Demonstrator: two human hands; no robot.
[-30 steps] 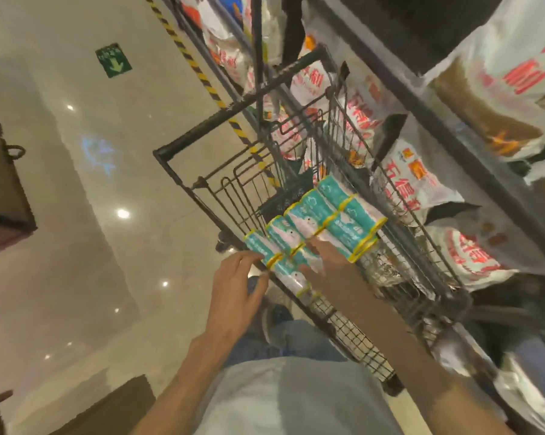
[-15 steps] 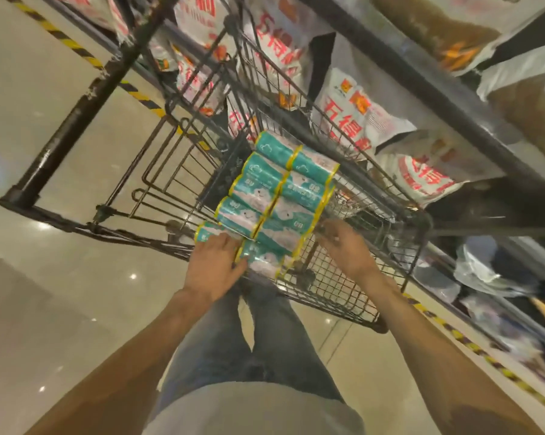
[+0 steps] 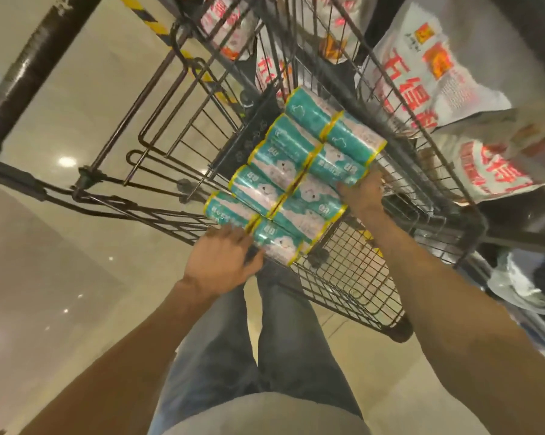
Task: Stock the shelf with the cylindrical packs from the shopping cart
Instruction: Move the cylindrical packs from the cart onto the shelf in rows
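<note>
Both hands carry the packs point(image 3: 296, 180) between them: the left hand point(image 3: 224, 262) cups the near end of the block, fingers curled under it, and the right hand point(image 3: 363, 191) clamps the far side, thumb on top. That block, two rows of teal cylinders with yellow rims, sits above the cart point(image 3: 352, 277) basket, near its rim, and whether it rests on the wire I cannot tell. I cannot see any wrap or band joining the cylinders, so I judge the main risk is the block bowing at the middle seam and single rolls dropping into the cart or onto the floor point(image 3: 60, 120); a yellow rim could also snag the wire while lifting. On the packs only "00"-like marks and a white animal face read clearly. White bags point(image 3: 428, 67) on the shelf point(image 3: 516, 233) carry large red Chinese characters, too warped to read surely.
</note>
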